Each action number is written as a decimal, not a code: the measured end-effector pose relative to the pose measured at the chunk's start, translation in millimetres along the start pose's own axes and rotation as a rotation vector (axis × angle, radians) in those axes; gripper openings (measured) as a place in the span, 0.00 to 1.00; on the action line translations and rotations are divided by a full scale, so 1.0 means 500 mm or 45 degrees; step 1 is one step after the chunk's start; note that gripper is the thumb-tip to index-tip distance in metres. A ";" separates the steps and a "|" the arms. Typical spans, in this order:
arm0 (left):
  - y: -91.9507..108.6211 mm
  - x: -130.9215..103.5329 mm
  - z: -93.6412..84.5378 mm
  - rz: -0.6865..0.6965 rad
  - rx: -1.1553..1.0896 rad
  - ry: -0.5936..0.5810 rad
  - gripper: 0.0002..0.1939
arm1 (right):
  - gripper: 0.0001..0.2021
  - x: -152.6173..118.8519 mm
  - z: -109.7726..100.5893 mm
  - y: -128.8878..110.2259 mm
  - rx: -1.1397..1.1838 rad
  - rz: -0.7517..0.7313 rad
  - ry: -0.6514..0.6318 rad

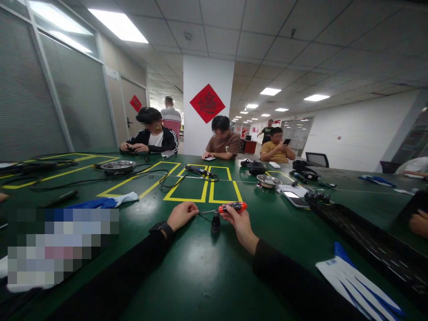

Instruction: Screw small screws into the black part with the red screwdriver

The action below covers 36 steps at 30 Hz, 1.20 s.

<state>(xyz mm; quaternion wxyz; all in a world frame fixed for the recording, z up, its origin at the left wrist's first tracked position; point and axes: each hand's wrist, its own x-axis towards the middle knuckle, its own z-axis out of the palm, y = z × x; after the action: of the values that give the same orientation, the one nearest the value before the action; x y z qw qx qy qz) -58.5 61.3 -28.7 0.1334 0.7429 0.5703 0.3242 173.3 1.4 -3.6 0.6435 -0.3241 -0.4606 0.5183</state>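
Gripping a red-and-black screwdriver (pixel 233 207) by its handle in the right hand (pixel 241 227), fingers wrapping round it, above the middle of the dark green tabletop (pixel 194 276). Pointing its thin shaft toward the left edge, roughly level with the surface. Holding the fingertips of the left hand (pixel 182 216) pinched together at the shaft's tip; being unable to tell whether gripping the tip itself or some tiny piece there. Wearing a dark watch (pixel 162 229) on the left wrist. Having a small black tapered piece (pixel 216 224) standing upright between both hands, just under the screwdriver's neck; being unable to tell whether touching it.

Seeing yellow tape (pixel 203 191) marking rectangles toward the far edge, with a black cable (pixel 174 183) curling across. Having a blue-and-white glove (pixel 103 203) lying toward the left edge, and another white-and-blue glove (pixel 354 276) lying toward the near right corner, beside a long black tray (pixel 371 245). Finding a phone (pixel 294 199) lying just beyond the tray's far end, near a metal bowl (pixel 268 183). Facing a seated person in a brown top (pixel 224 145) at the far edge.
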 end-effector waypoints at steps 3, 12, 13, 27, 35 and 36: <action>-0.002 0.001 0.002 0.009 0.008 -0.001 0.13 | 0.15 -0.001 -0.002 0.000 0.004 -0.001 0.001; -0.002 -0.001 0.002 0.024 0.011 -0.022 0.14 | 0.14 0.005 -0.007 0.010 0.018 -0.007 0.009; -0.002 -0.001 0.002 0.025 0.010 -0.028 0.14 | 0.14 0.004 -0.007 0.009 0.020 -0.010 0.011; 0.017 -0.008 -0.014 0.006 -0.067 -0.103 0.17 | 0.15 0.005 -0.011 0.006 0.079 -0.015 0.070; 0.006 -0.002 -0.008 -0.004 -0.139 -0.128 0.16 | 0.13 0.005 -0.009 0.000 0.115 -0.014 0.077; 0.006 -0.002 -0.008 -0.006 -0.148 -0.137 0.16 | 0.13 0.004 -0.009 -0.002 0.128 -0.010 0.085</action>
<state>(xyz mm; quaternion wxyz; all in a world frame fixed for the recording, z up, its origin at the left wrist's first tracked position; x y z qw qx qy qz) -58.8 58.9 -24.4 0.2076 0.7489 0.5442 0.3161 177.7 3.4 -3.9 0.6760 -0.3065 -0.4136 0.5272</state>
